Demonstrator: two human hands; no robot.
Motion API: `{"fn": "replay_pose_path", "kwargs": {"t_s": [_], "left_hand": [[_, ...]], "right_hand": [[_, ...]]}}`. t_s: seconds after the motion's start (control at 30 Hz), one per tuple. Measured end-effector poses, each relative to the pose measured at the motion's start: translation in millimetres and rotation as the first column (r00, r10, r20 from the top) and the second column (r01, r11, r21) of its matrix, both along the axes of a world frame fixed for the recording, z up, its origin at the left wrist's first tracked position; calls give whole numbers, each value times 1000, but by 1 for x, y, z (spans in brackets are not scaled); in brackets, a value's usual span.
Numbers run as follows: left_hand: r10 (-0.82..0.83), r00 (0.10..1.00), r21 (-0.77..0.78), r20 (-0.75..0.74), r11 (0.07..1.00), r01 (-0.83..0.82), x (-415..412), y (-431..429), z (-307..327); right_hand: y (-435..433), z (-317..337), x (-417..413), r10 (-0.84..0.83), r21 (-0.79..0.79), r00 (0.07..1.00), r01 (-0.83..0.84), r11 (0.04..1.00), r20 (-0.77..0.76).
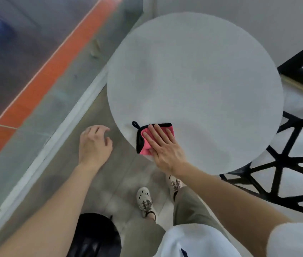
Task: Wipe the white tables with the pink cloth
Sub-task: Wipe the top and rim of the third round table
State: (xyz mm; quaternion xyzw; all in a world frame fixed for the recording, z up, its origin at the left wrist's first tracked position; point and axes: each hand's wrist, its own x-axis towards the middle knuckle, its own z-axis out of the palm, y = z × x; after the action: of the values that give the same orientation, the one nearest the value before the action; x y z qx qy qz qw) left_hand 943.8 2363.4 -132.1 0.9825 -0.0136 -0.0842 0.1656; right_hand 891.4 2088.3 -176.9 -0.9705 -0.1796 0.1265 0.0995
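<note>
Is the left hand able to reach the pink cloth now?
Probably yes. The left hand hangs empty just off the white table, and nothing stands between it and the pink cloth, though the right hand covers most.

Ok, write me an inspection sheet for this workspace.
Surface: round white table, top bare apart from the cloth.
Job's things: pink cloth with black trim, flat near the table's near edge.
Clutter: nothing seen.
Hands: right hand presses the cloth with straight fingers; left hand is off the table, loosely curled, holding nothing.
Cables: nothing seen.
Surroundings: black metal frame right of the table; dark round object on the floor; orange stripe at left.
</note>
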Motion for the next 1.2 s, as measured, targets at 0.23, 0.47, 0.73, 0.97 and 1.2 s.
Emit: {"fn": "replay_pose_path", "kwargs": {"t_s": [0.23,0.47,0.73,0.97,1.2], "left_hand": [[34,998,-10,-61,999,-35,11,6,0],[-36,999,29,-40,999,37,94,-49,7],[-233,953,165,-196,950,266,231,-162,31],[-364,879,163,-308,890,426,282,-251,27],[-355,892,215,-279,883,418,278,-253,12]], "right_hand": [[58,-9,141,119,55,993,-118,992,-15],[67,-19,298,138,105,990,-140,985,27],[-44,-18,424,-123,117,992,120,986,21],[-226,-16,421,-459,115,886,450,886,67],[-348,-11,317,-767,118,640,758,641,54]]}}
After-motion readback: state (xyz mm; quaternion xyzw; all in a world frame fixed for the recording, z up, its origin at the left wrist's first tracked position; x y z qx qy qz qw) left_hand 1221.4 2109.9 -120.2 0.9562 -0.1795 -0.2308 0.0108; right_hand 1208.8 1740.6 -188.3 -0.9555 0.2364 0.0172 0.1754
